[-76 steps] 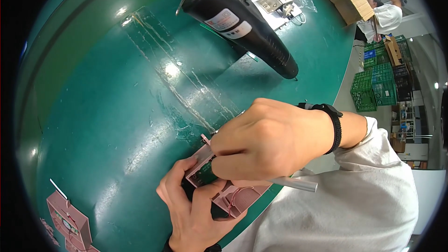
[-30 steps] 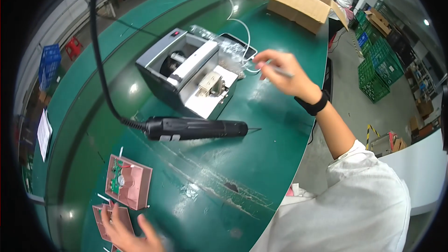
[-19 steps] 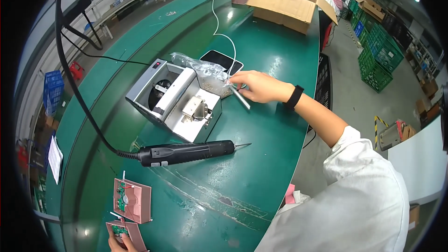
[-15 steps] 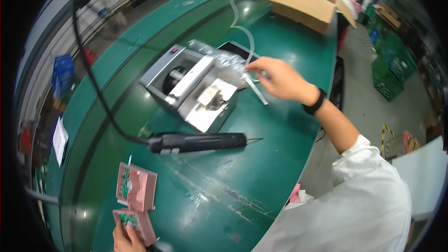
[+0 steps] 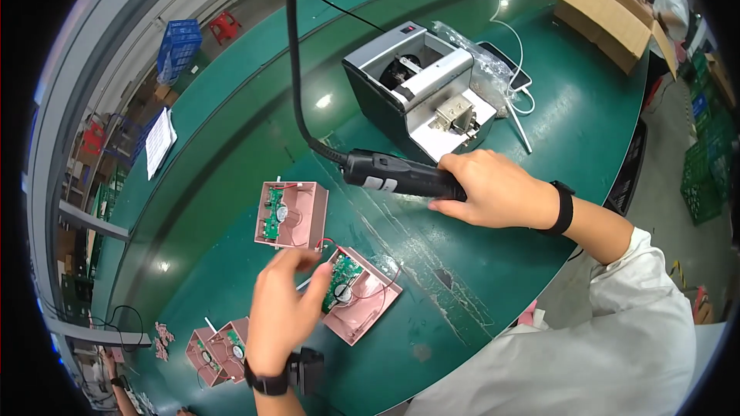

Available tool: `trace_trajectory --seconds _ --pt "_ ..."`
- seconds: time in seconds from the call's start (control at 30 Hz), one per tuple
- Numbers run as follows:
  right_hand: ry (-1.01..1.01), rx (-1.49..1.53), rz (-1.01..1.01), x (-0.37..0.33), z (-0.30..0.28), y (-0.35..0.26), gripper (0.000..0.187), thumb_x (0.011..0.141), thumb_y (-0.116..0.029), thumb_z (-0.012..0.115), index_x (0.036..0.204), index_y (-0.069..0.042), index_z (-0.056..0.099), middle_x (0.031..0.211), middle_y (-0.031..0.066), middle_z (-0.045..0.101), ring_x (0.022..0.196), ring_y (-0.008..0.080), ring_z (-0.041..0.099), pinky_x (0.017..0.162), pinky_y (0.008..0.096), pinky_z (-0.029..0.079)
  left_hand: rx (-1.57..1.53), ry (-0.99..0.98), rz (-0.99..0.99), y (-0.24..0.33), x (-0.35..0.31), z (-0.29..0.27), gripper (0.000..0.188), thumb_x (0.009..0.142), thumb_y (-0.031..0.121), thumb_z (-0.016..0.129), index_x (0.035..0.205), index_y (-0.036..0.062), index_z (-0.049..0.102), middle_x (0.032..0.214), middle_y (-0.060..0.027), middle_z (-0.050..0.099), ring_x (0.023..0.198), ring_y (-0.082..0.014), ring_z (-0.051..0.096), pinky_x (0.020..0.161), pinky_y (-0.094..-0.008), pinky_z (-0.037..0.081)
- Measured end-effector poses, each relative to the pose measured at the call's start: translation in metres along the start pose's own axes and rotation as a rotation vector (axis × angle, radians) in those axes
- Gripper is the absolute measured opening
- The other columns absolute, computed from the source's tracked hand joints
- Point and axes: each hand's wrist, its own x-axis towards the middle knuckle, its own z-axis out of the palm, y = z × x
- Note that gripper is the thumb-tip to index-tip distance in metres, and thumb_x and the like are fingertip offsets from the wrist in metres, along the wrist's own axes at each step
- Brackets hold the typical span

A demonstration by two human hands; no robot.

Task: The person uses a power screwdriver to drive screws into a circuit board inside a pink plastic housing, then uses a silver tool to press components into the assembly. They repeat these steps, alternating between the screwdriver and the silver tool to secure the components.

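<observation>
The right hand (image 5: 497, 191) wraps round the front of a black electric screwdriver (image 5: 389, 172), likely rigid and weighty, best held round its middle. The left hand (image 5: 284, 308), thumb and fingers parted, is at a pink housing (image 5: 362, 313) on the green table (image 5: 378, 381), contact unclear; the housing looks light and stiff, its circuit board (image 5: 344, 271) fragile: grip the outer sides.

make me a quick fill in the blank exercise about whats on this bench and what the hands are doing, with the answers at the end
1. The right hand is closed around a black electric ____.
2. The open housing beside the left hand is coloured ____.
3. The circuit board inside that housing is mostly ____ in colour.
4. The large open box at the far right of the bench is made of ____.

Missing words: screwdriver; pink; green; cardboard
</observation>
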Motion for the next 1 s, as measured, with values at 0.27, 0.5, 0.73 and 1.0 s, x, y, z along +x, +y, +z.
trace_trajectory --seconds 0.27,0.5,0.73,1.0 --pt "0.21 0.621 -0.213 -0.003 -0.045 0.005 0.033 0.092 -0.023 0.085 0.098 0.0 0.063 0.077 0.0079 0.066 0.061 0.0194 0.063 0.058 0.0336 0.05 0.002 0.253 0.293 -0.04 0.045 0.028 0.044 0.098 0.016 0.072 0.135 -0.0056 0.063 0.132 -0.0294 0.069 0.107 -0.0408 0.073 0.094 -0.0463 0.056" --pt "0.579 1.002 -0.467 0.031 -0.089 0.008 0.035 0.098 -0.031 0.077 0.088 -0.003 0.058 0.07 0.0041 0.061 0.055 0.0114 0.056 0.05 0.0279 0.045 -0.026 -0.081 -0.039 -0.031 0.006 0.011 0.035 0.1 0.017 0.07 0.127 -0.0051 0.067 0.103 -0.0235 0.076 0.091 -0.035 0.076 0.081 -0.045 0.058" --pt "0.519 1.047 -0.424 0.06 -0.065 0.018 0.037 0.1 -0.031 0.073 0.085 -0.002 0.056 0.066 0.0045 0.06 0.053 0.0122 0.055 0.05 0.0286 0.047 0.102 -0.095 0.059 -0.003 -0.004 0.019 0.028 0.101 0.015 0.066 0.116 -0.0072 0.07 0.077 -0.0191 0.074 0.069 -0.03 0.075 0.067 -0.0421 0.056" --pt "0.481 1.016 -0.391 0.06 -0.067 0.007 0.033 0.098 -0.028 0.073 0.088 -0.002 0.056 0.065 0.0053 0.059 0.054 0.0127 0.056 0.05 0.0287 0.047 -0.171 -0.069 -0.118 0.039 0.006 0.043 0.025 0.098 0.009 0.064 0.112 -0.0106 0.069 0.073 -0.0212 0.073 0.063 -0.0353 0.072 0.062 -0.043 0.055"
